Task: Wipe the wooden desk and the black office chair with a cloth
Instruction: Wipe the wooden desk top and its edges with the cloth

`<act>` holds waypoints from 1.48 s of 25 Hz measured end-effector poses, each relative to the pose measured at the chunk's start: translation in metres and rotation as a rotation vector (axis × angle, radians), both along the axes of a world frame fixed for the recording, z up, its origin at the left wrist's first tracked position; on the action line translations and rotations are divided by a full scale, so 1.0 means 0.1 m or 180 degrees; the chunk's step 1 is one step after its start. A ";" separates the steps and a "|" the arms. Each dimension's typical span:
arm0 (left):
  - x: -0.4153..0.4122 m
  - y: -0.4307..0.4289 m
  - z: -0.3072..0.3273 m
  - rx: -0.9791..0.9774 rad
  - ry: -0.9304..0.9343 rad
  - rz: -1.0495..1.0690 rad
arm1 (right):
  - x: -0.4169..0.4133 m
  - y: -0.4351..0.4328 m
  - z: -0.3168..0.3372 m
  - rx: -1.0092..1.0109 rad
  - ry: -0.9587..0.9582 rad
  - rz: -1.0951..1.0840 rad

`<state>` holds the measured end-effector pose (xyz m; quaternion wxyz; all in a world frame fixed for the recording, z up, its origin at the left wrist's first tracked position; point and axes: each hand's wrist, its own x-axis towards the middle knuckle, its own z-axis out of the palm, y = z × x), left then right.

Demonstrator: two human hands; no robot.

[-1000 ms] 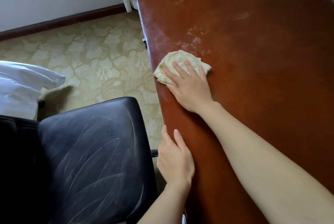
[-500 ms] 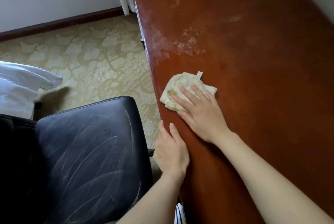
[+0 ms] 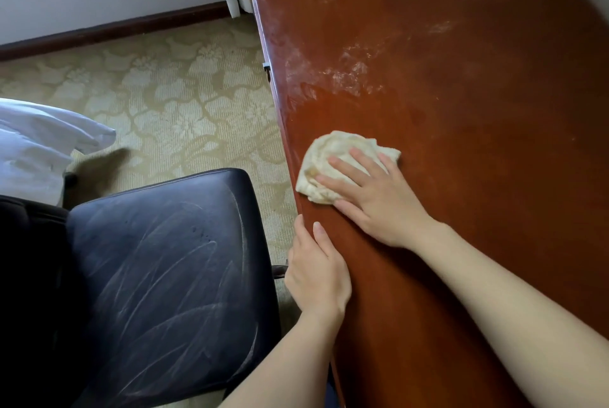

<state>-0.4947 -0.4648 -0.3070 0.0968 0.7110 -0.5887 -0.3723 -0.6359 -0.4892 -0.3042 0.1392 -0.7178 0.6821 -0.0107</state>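
Flat and straight-fingered, the right grip point(image 3: 375, 200) presses the crumpled cream cloth point(image 3: 333, 157) onto the wooden worktop point(image 3: 478, 177) near its left edge. The left grip point(image 3: 316, 275) rests, fingers relaxed, on that edge, beside the black office chair point(image 3: 158, 275).

A crumpled cream cloth point(image 3: 333, 163) lies near the dusty reddish wooden desk's point(image 3: 461, 111) left edge; the black office chair point(image 3: 164, 275) beside shows pale smears.
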 end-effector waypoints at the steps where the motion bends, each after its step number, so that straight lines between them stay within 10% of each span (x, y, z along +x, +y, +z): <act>1: 0.00 0.00 0.00 -0.0007 -0.0008 0.0009 | 0.05 -0.17 0.00 0.0002 0.0006 0.0009; 9: 0.01 0.00 -0.03 -0.0063 -0.0074 -0.0018 | 0.19 -0.48 0.04 -0.0098 0.0040 -0.0174; 20: 0.08 0.01 -0.08 -0.0976 -0.0160 -0.0522 | 0.13 1.45 0.06 -0.0011 0.0151 -0.1516; 30: -0.60 -1.02 -0.11 -0.1427 -0.1092 -0.2297 | -1.29 0.29 0.05 0.0109 0.0134 -0.2318; 37: -0.61 -1.04 -0.14 -0.1386 -0.1356 -0.2347 | -1.16 -0.09 0.01 -0.0044 0.0109 -0.2615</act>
